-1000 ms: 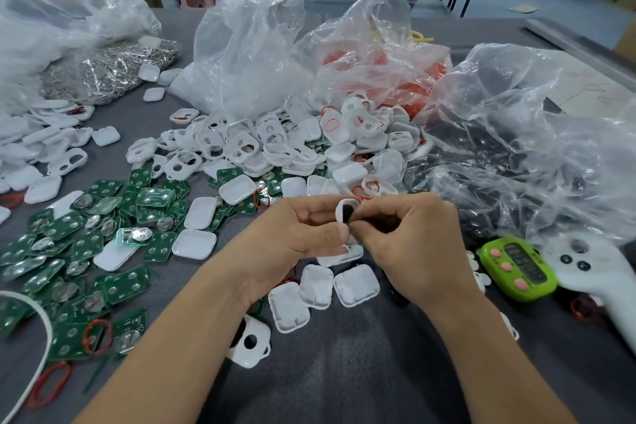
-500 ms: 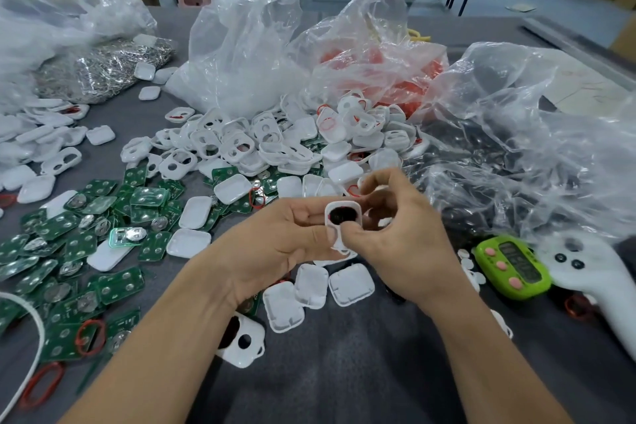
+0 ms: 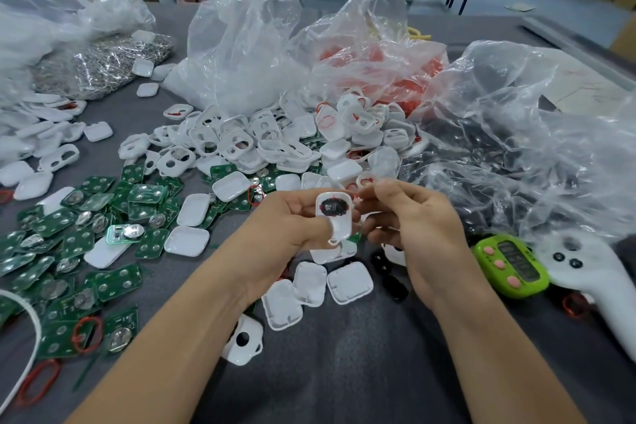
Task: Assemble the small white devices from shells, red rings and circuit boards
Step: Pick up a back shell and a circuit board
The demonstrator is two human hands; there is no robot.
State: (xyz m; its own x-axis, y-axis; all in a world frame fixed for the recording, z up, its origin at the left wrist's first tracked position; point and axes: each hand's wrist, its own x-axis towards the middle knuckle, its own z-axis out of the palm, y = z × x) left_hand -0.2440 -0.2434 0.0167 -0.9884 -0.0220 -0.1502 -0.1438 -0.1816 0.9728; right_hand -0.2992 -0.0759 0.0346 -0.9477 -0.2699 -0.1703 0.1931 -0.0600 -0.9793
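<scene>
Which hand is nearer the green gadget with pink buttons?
Right. The right hand hangs just left of the green gadget, apart from it; the left hand is farther left, gripping the white shell.

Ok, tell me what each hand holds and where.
The left hand has its grip on the white shell, thumb on its lower front, fingers behind. The right hand: cannot tell.
</scene>
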